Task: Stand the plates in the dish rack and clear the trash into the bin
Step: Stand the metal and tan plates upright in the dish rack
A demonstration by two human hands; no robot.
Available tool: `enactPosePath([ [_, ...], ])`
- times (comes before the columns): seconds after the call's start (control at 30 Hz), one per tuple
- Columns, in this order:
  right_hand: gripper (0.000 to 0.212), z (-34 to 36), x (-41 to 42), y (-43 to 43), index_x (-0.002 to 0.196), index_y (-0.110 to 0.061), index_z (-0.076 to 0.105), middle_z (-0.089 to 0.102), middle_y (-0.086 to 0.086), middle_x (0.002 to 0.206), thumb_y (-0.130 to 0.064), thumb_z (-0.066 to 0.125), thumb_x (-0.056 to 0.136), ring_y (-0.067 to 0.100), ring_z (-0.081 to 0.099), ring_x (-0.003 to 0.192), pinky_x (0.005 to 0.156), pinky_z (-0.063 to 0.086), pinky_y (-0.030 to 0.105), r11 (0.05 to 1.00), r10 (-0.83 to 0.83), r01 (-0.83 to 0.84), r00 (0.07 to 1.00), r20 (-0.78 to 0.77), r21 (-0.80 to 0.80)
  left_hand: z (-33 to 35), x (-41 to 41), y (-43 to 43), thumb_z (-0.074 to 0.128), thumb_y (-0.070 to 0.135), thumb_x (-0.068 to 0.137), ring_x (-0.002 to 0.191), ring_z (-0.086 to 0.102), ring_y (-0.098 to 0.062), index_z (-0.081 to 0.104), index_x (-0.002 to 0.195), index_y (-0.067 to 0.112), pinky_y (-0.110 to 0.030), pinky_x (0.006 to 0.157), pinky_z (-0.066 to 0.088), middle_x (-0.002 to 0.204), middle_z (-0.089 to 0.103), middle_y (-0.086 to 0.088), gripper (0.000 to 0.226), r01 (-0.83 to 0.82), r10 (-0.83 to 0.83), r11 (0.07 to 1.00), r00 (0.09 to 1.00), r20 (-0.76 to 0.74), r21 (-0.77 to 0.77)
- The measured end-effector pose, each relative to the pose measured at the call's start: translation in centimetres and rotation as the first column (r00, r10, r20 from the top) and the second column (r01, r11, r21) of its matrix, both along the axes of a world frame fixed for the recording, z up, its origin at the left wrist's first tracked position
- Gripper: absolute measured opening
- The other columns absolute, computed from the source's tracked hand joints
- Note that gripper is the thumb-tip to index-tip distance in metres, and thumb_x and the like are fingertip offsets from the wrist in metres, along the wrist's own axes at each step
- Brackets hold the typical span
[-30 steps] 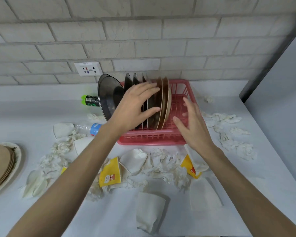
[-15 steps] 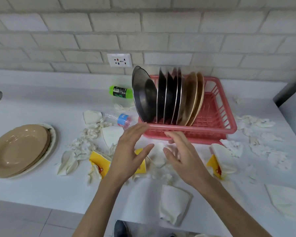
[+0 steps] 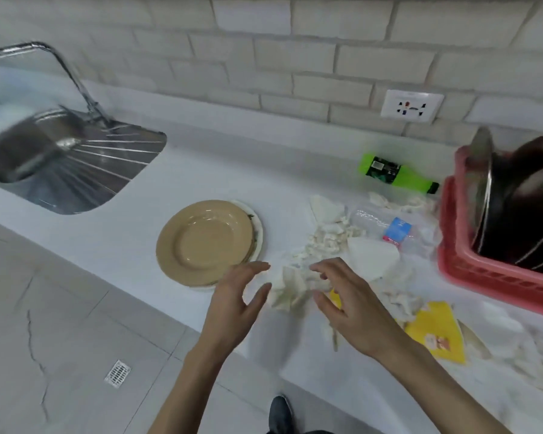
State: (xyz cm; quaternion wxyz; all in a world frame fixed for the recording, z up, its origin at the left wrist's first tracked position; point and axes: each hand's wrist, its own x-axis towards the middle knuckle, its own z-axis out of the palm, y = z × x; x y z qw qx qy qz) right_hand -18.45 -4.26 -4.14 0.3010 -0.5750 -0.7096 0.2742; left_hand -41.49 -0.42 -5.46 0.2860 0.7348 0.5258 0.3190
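Far left of the left hand (image 3: 232, 305), a sink (image 3: 60, 170) set into the tabletop (image 3: 220, 170). Just left of that hand, close by its fingertips, a stack of tan plates (image 3: 204, 242) lying flat, not yet stood on edge: judged to be the plate work left. Left hand open, fingers spread and slightly bent, holding nothing. Between the two hands, a crumpled white napkin (image 3: 290, 288), not gripped. Right hand (image 3: 351, 311) open as well, fingers loosely curved above the napkin, holding nothing; contact with the paper impossible to tell. Beyond the right hand, more torn paper, a clear bottle (image 3: 386, 227) on its side and, further back, a green bottle (image 3: 395, 172), also lying down. Just right of the right hand, a flattened yellow cup (image 3: 433, 333) among scraps. Well to the right, the red dish rack (image 3: 483, 277), already carrying several dark plates (image 3: 521, 208) on edge. No bin in view. By the look of things: racking partly done, one stack to go; trash clearing hardly begun, litter spread wide on both sides of the right hand.
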Motion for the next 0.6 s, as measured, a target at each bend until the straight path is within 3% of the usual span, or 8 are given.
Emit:
enactPosePath([
  [0.13,0.029,-1.1,-4.9,3.8,0.126,-0.027,0.053,0.047,-0.019,0.117,-0.03,0.053,0.097,0.005,0.053,0.104,0.085,0.048,0.028,0.998,0.021,-0.021,1.0,-0.008,-0.053,-1.6,-7.4,3.6,0.065,0.019,0.092,0.106,0.06,-0.007,0.068,0.114,0.026,-0.021,0.08,0.048,0.111,0.067,0.016,0.023,-0.206,0.205,0.977,0.978,-0.032,-0.046],
  [0.23,0.028,-1.9,-7.3,5.8,0.126,-0.022,0.055,0.05,-0.015,0.116,-0.028,0.054,0.098,0.0,0.049,0.109,0.09,0.043,0.024,0.995,0.014,-0.014,1.0,-0.006,-0.096,-2.6,-11.6,6.8,0.064,0.027,0.092,0.094,0.061,-0.014,0.067,0.113,0.025,-0.034,0.076,0.051,0.101,0.066,0.012,0.022,-0.333,0.329,0.943,0.937,-0.119,-0.018],
  [0.33,0.026,-2.6,-8.8,7.5,0.123,-0.02,0.055,0.051,-0.014,0.115,-0.026,0.054,0.097,-0.001,0.047,0.106,0.084,0.038,0.019,0.991,-0.003,0.004,1.0,0.007,-0.135,-3.4,-14.3,9.7,0.065,0.034,0.089,0.092,0.059,-0.018,0.064,0.116,0.025,-0.032,0.068,0.046,0.106,0.057,0.01,0.028,-0.412,0.397,0.91,0.897,-0.193,-0.046],
  [0.5,0.024,-3.3,-9.8,9.1,0.119,-0.022,0.058,0.054,-0.013,0.112,-0.022,0.057,0.095,0.003,0.051,0.103,0.079,0.038,0.016,0.979,-0.062,0.055,0.998,-0.032,-0.198,-4.5,-16.6,13.7,0.072,0.043,0.081,0.097,0.058,-0.019,0.049,0.131,0.027,-0.036,0.074,0.046,0.124,0.05,0.006,0.057,-0.497,0.433,0.851,0.846,-0.311,-0.166],
  [0.6,0.024,-3.6,-9.9,9.5,0.119,-0.022,0.059,0.056,-0.012,0.112,-0.022,0.058,0.095,0.004,0.053,0.104,0.079,0.04,0.017,0.974,-0.073,0.064,0.997,-0.036,-0.217,-4.5,-17.1,15.5,0.075,0.044,0.078,0.098,0.058,-0.022,0.047,0.131,0.022,-0.039,0.078,0.047,0.118,0.054,0.002,0.063,-0.507,0.411,0.829,0.838,-0.359,-0.236],
])
